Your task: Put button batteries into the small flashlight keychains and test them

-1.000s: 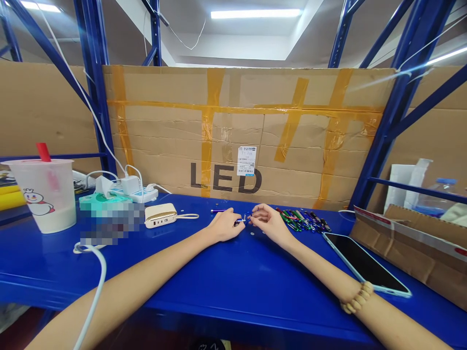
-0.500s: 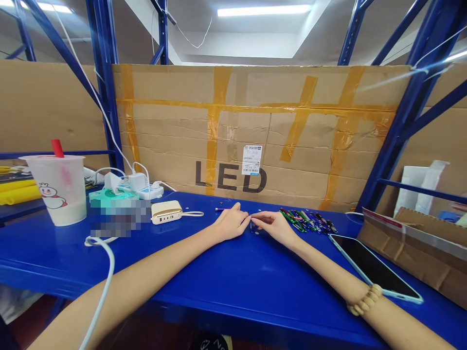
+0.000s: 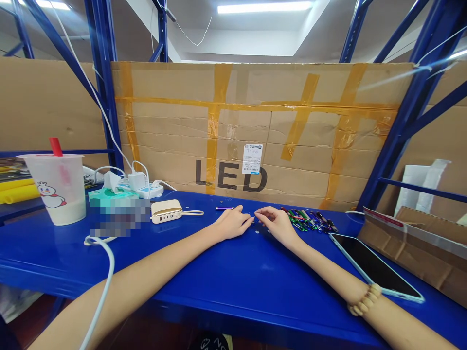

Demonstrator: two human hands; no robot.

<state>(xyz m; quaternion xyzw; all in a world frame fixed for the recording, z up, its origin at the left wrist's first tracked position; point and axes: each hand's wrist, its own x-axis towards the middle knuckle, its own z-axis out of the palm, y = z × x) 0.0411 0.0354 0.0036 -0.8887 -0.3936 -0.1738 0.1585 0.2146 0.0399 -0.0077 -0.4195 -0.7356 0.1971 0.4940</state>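
Note:
My left hand [image 3: 233, 223] rests low over the blue tabletop with its fingers curled. A slim purple metallic tube [image 3: 224, 208] sticks out to the left from behind its fingers; the rest of the tube is hidden by the hand. Just to the right, my right hand [image 3: 278, 224] is raised a little, thumb and index finger pinched together, its tip facing the left hand. A tiny piece may be in that pinch, too small to name. Beside the right hand lies a pile of slim metallic tubes [image 3: 308, 220] in green, blue, purple, red and dark colours.
A phone [image 3: 375, 267] and an open cardboard box [image 3: 412, 243] lie at the right. At the left are a cream power bank [image 3: 166, 212], a drink cup [image 3: 58, 192], chargers on a power strip [image 3: 142, 187] and a white cable [image 3: 105, 277]. Taped cardboard [image 3: 175, 131] stands behind.
My right hand has drawn slightly up and to the right, so a small gap shows between the hands. The left hand has stayed nearly in place.

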